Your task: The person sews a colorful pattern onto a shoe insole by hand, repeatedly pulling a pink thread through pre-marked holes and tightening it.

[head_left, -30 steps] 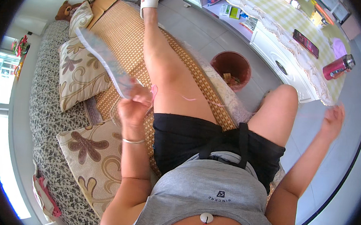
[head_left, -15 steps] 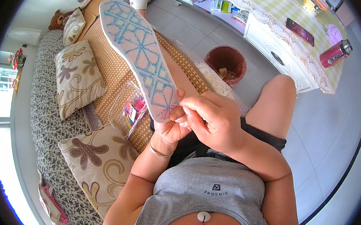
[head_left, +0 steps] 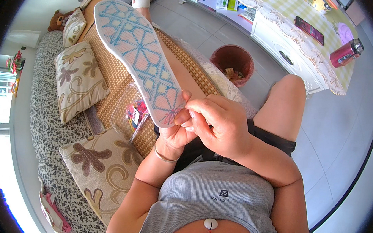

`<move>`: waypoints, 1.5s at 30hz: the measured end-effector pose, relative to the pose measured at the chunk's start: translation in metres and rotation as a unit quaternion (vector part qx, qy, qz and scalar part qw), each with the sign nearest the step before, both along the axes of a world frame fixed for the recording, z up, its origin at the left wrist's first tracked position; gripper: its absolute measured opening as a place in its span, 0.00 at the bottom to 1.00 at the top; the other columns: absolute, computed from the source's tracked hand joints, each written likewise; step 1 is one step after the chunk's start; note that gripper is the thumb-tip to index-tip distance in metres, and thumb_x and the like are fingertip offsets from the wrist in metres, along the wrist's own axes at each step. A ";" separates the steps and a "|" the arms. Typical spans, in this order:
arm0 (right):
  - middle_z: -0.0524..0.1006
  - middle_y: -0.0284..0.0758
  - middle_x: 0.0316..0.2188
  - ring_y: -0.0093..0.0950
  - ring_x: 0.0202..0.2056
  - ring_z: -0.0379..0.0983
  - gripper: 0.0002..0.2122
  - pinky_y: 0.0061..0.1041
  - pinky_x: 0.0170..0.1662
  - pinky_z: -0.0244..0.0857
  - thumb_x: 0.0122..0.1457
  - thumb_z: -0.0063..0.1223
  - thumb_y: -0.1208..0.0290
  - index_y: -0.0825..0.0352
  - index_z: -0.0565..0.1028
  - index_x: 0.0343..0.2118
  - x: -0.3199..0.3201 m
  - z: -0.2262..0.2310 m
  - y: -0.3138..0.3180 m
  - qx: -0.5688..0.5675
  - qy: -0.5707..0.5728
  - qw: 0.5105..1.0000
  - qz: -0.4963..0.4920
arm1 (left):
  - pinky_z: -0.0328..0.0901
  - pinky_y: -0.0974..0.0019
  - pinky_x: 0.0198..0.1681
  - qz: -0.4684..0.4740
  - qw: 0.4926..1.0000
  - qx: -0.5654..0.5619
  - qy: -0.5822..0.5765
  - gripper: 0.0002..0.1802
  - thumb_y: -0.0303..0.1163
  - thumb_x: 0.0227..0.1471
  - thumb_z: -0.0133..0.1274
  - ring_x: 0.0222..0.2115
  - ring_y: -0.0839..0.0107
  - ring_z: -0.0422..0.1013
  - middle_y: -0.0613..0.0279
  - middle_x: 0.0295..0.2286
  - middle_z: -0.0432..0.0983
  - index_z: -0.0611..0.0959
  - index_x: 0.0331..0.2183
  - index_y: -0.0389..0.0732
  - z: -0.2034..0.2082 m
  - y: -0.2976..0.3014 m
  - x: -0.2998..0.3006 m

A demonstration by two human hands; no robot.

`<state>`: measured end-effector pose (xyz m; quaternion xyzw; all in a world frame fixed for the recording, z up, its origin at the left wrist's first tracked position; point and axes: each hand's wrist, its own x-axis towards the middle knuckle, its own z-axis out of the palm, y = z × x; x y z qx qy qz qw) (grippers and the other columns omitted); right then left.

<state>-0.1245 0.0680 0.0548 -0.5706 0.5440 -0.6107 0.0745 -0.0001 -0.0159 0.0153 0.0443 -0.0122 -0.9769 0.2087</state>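
My left hand (head_left: 177,133) is closed around the narrow lower end of an embroidered shoe insole (head_left: 141,52). The insole is long, white-edged and stitched in a blue lattice with pink and pale yellow patches; its wide end points to the upper left. At its lower right edge my right hand (head_left: 220,123) pinches a fine needle or thread between thumb and forefinger, close to the left fingertips. The pinched piece is too thin to make out fully. Below the insole, a clear plastic box (head_left: 136,118) with colourful thread lies on the woven mat.
Patterned cushions (head_left: 81,81) rest along the sofa (head_left: 47,94) at left. A reddish bin (head_left: 232,63) stands on the tiled floor. On the cloth-covered table (head_left: 283,26) at upper right are a phone (head_left: 309,30) and a red flask (head_left: 345,53).
The insole's wide end has swung slightly to the left, tilting it a little more. Both hands keep their places at its lower end, the right still pinching.
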 end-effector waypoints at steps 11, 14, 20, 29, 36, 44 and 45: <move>0.73 0.36 0.20 0.34 0.22 0.73 0.04 0.29 0.25 0.66 0.47 0.54 0.80 0.67 0.73 0.27 -0.009 0.001 0.005 0.049 -0.030 0.998 0.022 | 0.57 0.73 0.23 0.029 0.982 -0.158 -0.098 0.15 0.31 0.52 0.51 0.23 0.73 0.68 0.60 0.26 0.74 0.75 0.42 0.38 0.018 0.003 -0.004; 0.74 0.35 0.20 0.26 0.23 0.75 0.02 0.24 0.26 0.66 0.51 0.53 0.81 0.68 0.74 0.28 -0.005 0.003 0.008 0.113 -0.255 0.955 0.103 | 0.64 0.73 0.27 0.014 0.979 -0.177 -0.104 0.14 0.22 0.48 0.52 0.25 0.73 0.70 0.59 0.29 0.76 0.77 0.40 0.34 0.015 0.001 -0.001; 0.77 0.30 0.30 0.16 0.32 0.72 0.05 0.17 0.37 0.67 0.56 0.51 0.81 0.71 0.73 0.36 -0.014 -0.006 0.008 0.116 -0.413 0.886 0.178 | 0.63 0.77 0.23 0.097 0.932 -0.293 -0.190 0.09 0.19 0.48 0.53 0.20 0.79 0.67 0.60 0.24 0.76 0.75 0.36 0.34 0.019 0.007 -0.001; 0.73 0.37 0.39 0.35 0.42 0.68 0.08 0.32 0.44 0.62 0.45 0.56 0.77 0.66 0.76 0.31 -0.026 -0.003 0.008 -0.022 0.146 0.985 -0.093 | 0.63 0.79 0.26 0.206 0.833 -0.429 -0.283 0.11 0.16 0.49 0.54 0.25 0.81 0.69 0.61 0.28 0.77 0.73 0.37 0.34 0.024 0.018 0.000; 0.76 0.38 0.35 0.33 0.41 0.72 0.09 0.32 0.36 0.69 0.59 0.46 0.72 0.68 0.68 0.40 -0.037 0.037 0.039 -0.071 -0.451 0.863 0.216 | 0.61 0.81 0.27 0.321 0.629 -0.566 -0.426 0.07 0.16 0.49 0.52 0.24 0.83 0.67 0.66 0.25 0.73 0.74 0.33 0.33 0.010 -0.013 0.009; 0.52 0.30 0.17 0.21 0.18 0.46 0.07 0.24 0.22 0.42 0.57 0.40 0.83 0.68 0.59 0.23 -0.347 0.004 0.309 -0.275 -0.448 0.845 -0.103 | 0.59 0.79 0.18 0.502 0.268 -0.562 -0.600 0.04 0.18 0.46 0.54 0.15 0.84 0.63 0.69 0.17 0.71 0.77 0.28 0.35 -0.017 -0.137 0.122; 0.52 0.30 0.16 0.21 0.17 0.45 0.09 0.25 0.21 0.42 0.58 0.40 0.82 0.68 0.58 0.22 -0.343 0.008 0.313 -0.321 -0.374 0.792 -0.359 | 0.60 0.78 0.17 0.518 0.313 -0.522 -0.602 0.04 0.18 0.46 0.53 0.15 0.83 0.65 0.67 0.17 0.72 0.76 0.28 0.34 -0.014 -0.138 0.123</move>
